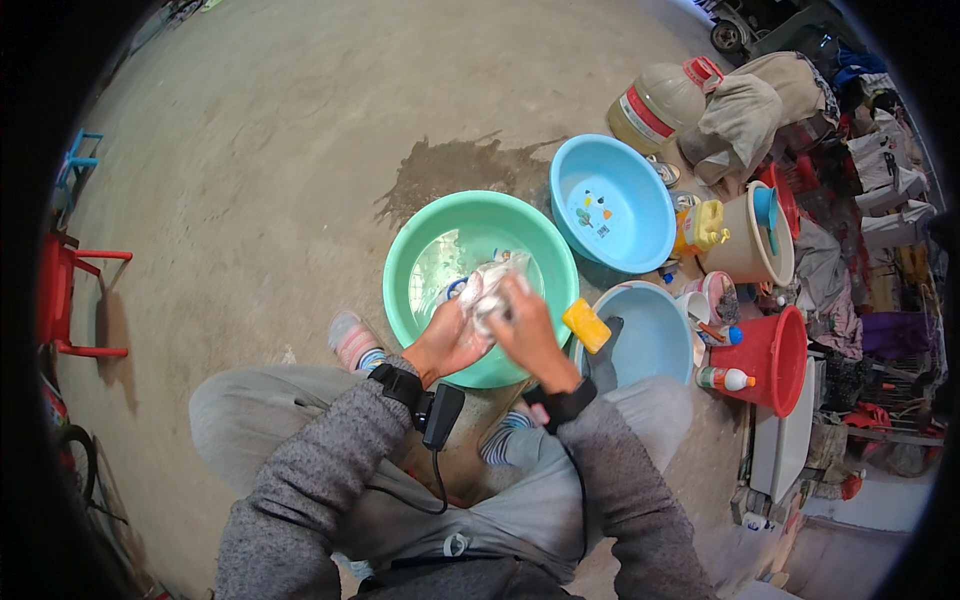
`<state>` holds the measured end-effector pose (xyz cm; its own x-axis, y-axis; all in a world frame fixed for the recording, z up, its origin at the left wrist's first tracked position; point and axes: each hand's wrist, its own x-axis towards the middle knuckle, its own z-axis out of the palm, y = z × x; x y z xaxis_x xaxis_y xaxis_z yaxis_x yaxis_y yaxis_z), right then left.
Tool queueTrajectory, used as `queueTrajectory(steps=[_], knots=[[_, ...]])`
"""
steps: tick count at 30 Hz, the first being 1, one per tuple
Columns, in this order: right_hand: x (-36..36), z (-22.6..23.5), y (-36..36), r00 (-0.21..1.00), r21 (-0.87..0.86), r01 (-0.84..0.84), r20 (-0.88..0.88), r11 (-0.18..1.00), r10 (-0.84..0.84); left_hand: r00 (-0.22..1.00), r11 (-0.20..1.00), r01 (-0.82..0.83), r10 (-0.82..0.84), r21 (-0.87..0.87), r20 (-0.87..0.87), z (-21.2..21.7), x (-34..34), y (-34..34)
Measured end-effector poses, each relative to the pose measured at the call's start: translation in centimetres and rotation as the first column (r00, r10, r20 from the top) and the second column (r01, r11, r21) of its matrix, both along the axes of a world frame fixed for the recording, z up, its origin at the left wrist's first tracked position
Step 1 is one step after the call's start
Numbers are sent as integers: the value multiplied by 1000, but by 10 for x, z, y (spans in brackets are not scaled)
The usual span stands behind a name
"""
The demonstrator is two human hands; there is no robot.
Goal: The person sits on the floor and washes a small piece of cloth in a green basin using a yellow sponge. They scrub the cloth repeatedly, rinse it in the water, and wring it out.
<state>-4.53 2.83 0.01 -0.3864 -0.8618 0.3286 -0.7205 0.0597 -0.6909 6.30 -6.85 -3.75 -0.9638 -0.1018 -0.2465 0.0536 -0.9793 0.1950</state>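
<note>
We hold a white wet cloth (pixel 492 285) bunched between both hands over the green basin (pixel 420 240). Our left hand (pixel 450 340) curls its fingers round the cloth's near side; our right hand (pixel 528 325) presses down on it with fingers closed together. A yellow soap bar (pixel 586 325) sits just beside, on the pale blue basin (pixel 655 335)

grey knitted sleeves (pixel 320 450), black wrist straps (pixel 398 384), grey trousers (pixel 250 400).

in front of your knees sits a basin (pixel 420 262) with the cloth (pixel 492 285) in it, two more basins (pixel 612 200) to its right, a bucket (pixel 775 358) beyond them.
</note>
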Motion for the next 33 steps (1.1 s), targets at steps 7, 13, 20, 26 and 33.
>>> queueTrajectory(steps=[7, 13, 20, 26, 33], knots=[[-5, -6, 3, 989, 31, -146, -16, 989, 147, 940, 985, 64, -7, 158, -341, -2, -3, 0], [-5, -3, 1, 1000, 46, -24, 18, 999, 24, 999, 999, -35, 36, 30, -36, -3, -1, 1], [-9, -1, 3, 983, 121, 148, 95, 982, -159, 995, 997, 3, 6, 78, -104, -5, -4, 1], [-6, 1, 4, 966, 49, 227, 112, 973, -231, 999, 999, -24, 25, 24, -30, 3, -3, 0], [-6, 8, 5, 992, 105, 86, 88, 991, -95, 1000, 1000, -21, 22, 23, -19, 11, -4, 2]])
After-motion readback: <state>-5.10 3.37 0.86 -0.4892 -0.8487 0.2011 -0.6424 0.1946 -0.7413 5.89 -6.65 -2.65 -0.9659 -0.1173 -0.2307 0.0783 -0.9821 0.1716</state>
